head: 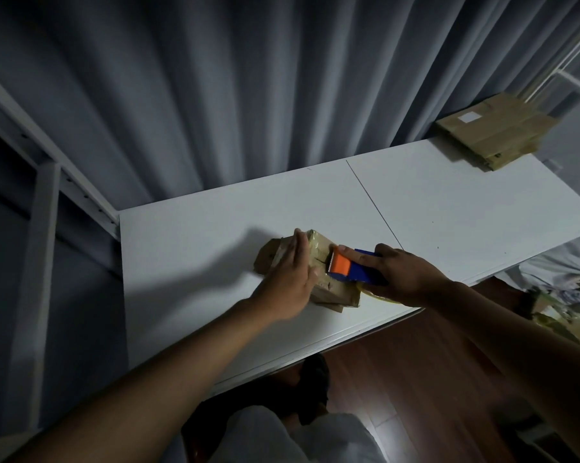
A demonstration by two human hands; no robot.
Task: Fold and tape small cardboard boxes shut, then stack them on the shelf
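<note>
A small brown cardboard box (318, 252) lies on the white shelf board (188, 248), its top glossy with tape. My left hand (290, 277) lies flat on the box with straight fingers and presses it down. My right hand (404, 274) grips a blue and orange tape dispenser (347, 269), index finger stretched along its top. The dispenser's toothed orange end sits on the box's top, just right of my left hand. A yellowish roll of tape (380, 297) shows under the dispenser.
A stack of taped cardboard boxes (492, 135) stands at the shelf's far right corner. A grey curtain (248, 95) hangs behind. White shelf posts (38, 228) rise at left. Wooden floor (399, 362) and a heap of packaging (562, 295) lie at right.
</note>
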